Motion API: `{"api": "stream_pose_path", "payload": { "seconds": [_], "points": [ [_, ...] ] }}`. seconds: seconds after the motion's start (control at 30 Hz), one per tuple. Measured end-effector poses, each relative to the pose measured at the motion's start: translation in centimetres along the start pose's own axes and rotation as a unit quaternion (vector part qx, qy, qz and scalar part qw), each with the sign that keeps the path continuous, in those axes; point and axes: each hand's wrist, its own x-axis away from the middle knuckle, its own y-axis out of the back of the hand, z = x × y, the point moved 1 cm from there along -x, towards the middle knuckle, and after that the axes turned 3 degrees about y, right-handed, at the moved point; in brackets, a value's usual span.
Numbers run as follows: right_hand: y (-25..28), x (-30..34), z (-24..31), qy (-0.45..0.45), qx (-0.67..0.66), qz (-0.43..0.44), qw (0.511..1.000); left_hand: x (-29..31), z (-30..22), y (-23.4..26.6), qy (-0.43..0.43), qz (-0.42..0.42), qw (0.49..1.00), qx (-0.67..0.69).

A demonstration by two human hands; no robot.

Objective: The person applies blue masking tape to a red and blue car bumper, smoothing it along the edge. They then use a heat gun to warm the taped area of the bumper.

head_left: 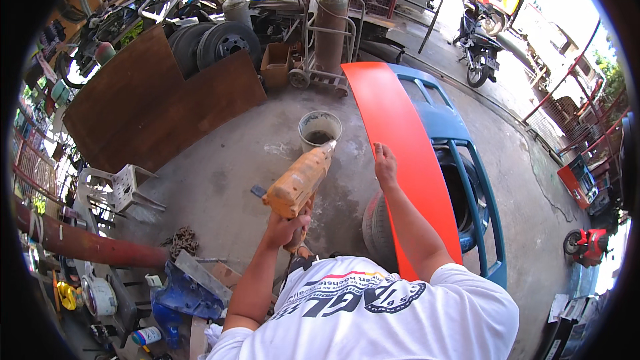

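Observation:
An orange-yellow heat gun, stained and worn, with a pale nozzle at its far end, is gripped by its handle in my left hand. Its nozzle points away and to the right, with the bucket behind it in the picture. My right hand is over the left border of a long red panel, fingers curled together; whether they pinch anything is hidden. Along the panel's right side runs a blue frame with openings. Tires show under and beside the panel.
A dirty white bucket stands ahead on the concrete floor. Farther off are a gas cylinder on a trolley, a brown board and wheels. A white plastic chair and a red pipe are at left; a motorcycle at back right.

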Motion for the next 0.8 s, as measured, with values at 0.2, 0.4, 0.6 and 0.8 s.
{"api": "stream_pose_path", "payload": {
  "seconds": [0.2, 0.4, 0.6, 0.8],
  "points": [
    [-8.0, -3.7, 3.7, 0.065, 0.05, 0.018, 0.997, -0.6, 0.5, 6.2, 0.055, -0.032, 0.995, 0.077],
    [-10.0, -8.4, 3.8, 0.104, 0.077, 0.042, 0.991, -0.3, 0.2, 7.4, 0.045, -0.047, 0.994, 0.091],
    [-11.7, -11.3, 5.6, 0.117, 0.098, 0.056, 0.987, -0.4, 0.5, 6.9, 0.056, -0.053, 0.993, 0.085],
    [-11.4, -13.2, 3.3, 0.127, 0.089, 0.037, 0.987, -1.1, 1.4, 6.4, 0.05, -0.037, 0.993, 0.099]
  ]
}}
